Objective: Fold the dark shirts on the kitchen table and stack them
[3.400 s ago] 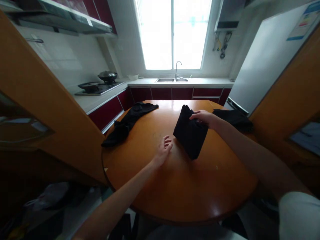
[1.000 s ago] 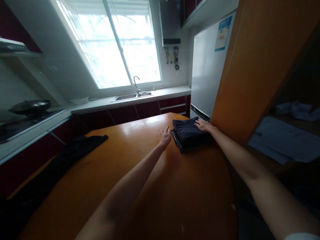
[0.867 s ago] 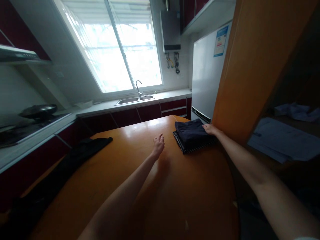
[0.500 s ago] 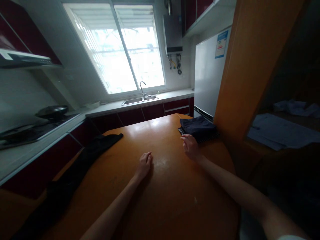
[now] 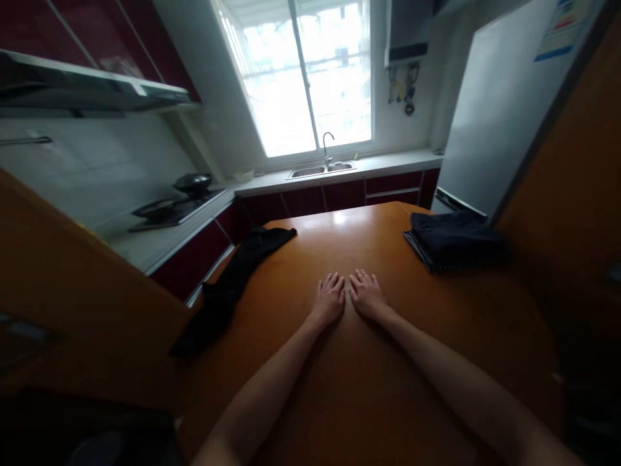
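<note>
My left hand (image 5: 329,299) lies flat on the wooden table (image 5: 349,375), fingers stretched out and holding nothing. Close beside it, a narrow gap apart, my right hand (image 5: 367,294) rests palm down with its fingers spread. To the right of the hands sits a stack of folded dark clothes (image 5: 451,239), navy on top with a striped or patterned edge below. A black garment (image 5: 235,278) lies loosely along the table's left edge. Neither hand touches the cloth.
Beyond the table run a white counter (image 5: 272,182) with a sink (image 5: 310,171) and tap under a window. A stove with a black pan (image 5: 193,183) stands at the left. A pale fridge (image 5: 499,110) is at the right, behind the folded stack.
My right hand has moved away from the folded stack to beside my left hand. Both hands have gone from curled to flat on the table. The view has turned left.
</note>
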Demonstrator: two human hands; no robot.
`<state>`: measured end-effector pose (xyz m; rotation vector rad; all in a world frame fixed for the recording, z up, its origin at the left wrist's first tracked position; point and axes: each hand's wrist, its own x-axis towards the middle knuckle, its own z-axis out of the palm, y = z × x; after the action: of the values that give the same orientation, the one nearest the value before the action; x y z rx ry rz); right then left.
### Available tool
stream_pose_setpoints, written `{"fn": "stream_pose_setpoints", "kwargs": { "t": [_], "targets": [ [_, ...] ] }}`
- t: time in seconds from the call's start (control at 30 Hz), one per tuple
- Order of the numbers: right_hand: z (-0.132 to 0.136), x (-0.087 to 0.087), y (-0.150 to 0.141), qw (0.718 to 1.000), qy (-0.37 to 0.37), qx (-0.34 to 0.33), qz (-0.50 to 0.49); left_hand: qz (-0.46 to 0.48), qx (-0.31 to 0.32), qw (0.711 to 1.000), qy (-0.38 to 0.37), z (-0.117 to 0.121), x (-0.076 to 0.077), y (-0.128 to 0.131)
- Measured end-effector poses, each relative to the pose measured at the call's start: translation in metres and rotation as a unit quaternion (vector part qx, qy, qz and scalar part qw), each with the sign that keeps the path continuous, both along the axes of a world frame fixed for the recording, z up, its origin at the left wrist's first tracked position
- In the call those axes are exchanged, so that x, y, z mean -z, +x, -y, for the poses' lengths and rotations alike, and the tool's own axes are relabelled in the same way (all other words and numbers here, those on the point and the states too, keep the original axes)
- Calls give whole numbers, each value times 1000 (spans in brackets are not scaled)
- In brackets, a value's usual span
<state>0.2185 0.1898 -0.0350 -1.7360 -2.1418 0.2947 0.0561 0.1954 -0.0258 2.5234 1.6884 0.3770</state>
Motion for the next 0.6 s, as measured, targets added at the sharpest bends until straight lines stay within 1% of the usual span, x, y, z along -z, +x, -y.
{"fn": "stream_pose_setpoints", "kwargs": {
  "t": [0.13,0.27,0.33,0.4,0.43,0.5,0.53,0.6],
  "targets": [
    [-5,10,10,999,18,-25,7,18,6,1000,-8,4,0,3],
    [-11,19,16,998,46,-35,23,40,10,999,5,5,7,2],
    [-12,21,17,997,55,-37,32,56,16,998,17,1,10,-1],
    [-11,23,18,997,61,-38,37,70,9,997,31,-7,10,-8],
    [-11,23,19,996,64,-39,38,75,-7,996,37,-13,8,-14],
    [-10,25,20,996,67,-39,38,79,-67,993,50,-26,-2,-36],
    [-10,25,21,996,68,-39,37,79,-107,989,60,-32,-9,-52],
    [-11,26,22,996,70,-41,30,75,-202,973,88,-41,-27,-90]
  ]
}}
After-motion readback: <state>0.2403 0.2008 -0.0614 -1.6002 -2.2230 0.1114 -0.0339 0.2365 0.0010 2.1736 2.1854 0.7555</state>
